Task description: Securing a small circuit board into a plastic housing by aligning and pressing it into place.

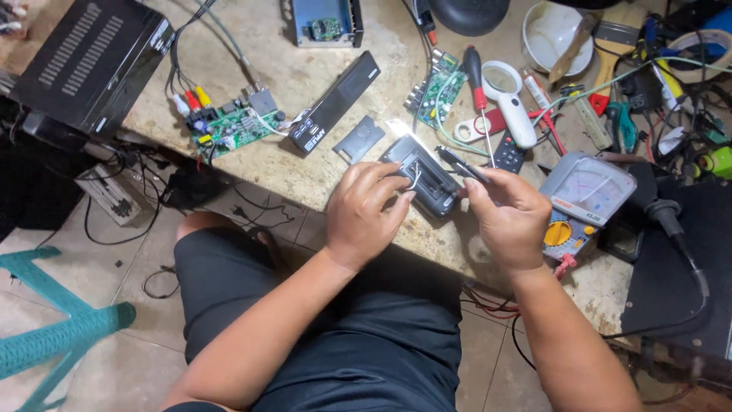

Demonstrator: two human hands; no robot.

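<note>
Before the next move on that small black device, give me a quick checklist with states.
1. Left hand steadying the small black device: ok.
2. Right hand gripping the thin dark tool: ok.
3. Tool tip at the device's open back: ok; exact contact cannot tell.
4. Device resting on the workbench: ok, though near the edge.
5. Removed dark cover plate beside the device: ok.
6. Analog multimeter within reach: ok; probes connected, cannot tell.

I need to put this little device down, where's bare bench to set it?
Bare bench lies between the green circuit board, the blue box and the long black panel. The right side, around the magnifier and multimeter, is crowded.
</note>
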